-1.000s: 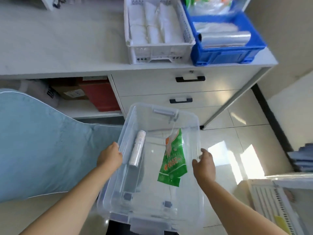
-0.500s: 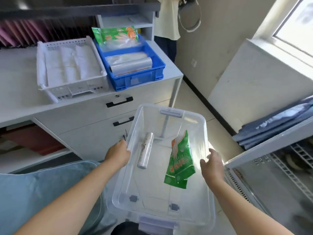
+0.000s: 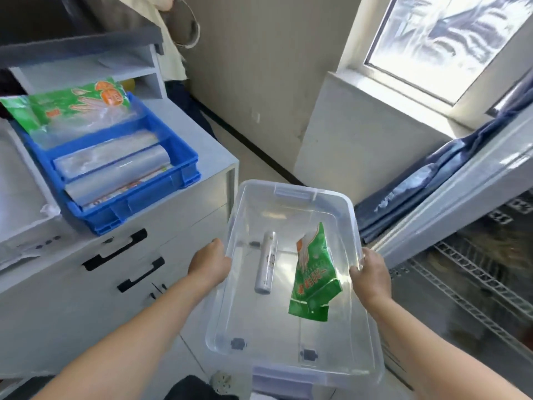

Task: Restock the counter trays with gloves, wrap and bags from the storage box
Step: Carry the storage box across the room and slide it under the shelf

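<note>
I hold a clear plastic storage box (image 3: 291, 194) in the air to the right of the counter. My left hand (image 3: 209, 262) grips its left rim and my right hand (image 3: 370, 274) grips its right rim. Inside lie a small roll of wrap (image 3: 266, 265) and a green pack of gloves (image 3: 313, 280). On the counter, the blue tray (image 3: 184, 160) holds green glove packs (image 3: 78, 103) at the back and rolls of clear wrap (image 3: 112, 161) in front.
White drawers with black handles (image 3: 115, 249) sit below the counter. A white tray's corner (image 3: 26, 223) shows at the left edge. A person (image 3: 173, 53) stands behind the counter. To my right stands an open cabinet with wire shelves (image 3: 476, 278), with folded blue cloth (image 3: 432, 180) on top.
My view has swung right with the box: the counter and trays slid to the left, and the window and open cabinet came into view. Both hands keep their grip on the box.
</note>
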